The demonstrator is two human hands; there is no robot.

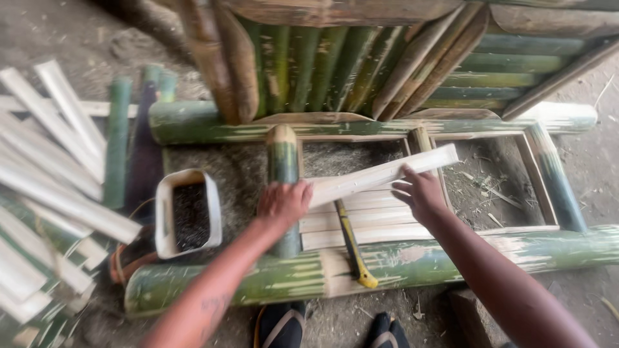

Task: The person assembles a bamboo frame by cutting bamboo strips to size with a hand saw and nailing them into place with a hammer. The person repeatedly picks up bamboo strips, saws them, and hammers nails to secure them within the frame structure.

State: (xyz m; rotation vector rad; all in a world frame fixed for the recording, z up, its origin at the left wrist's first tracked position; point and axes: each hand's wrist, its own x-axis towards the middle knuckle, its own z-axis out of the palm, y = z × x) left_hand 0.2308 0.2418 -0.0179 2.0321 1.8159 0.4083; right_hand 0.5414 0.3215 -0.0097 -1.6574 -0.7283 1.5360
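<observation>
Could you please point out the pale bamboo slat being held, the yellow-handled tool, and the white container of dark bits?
Bamboo slat (pixel 387 174), head view, middle of its pale face.
Yellow-handled tool (pixel 353 251), head view, mid-handle.
White container (pixel 164 212), head view, left wall.
</observation>
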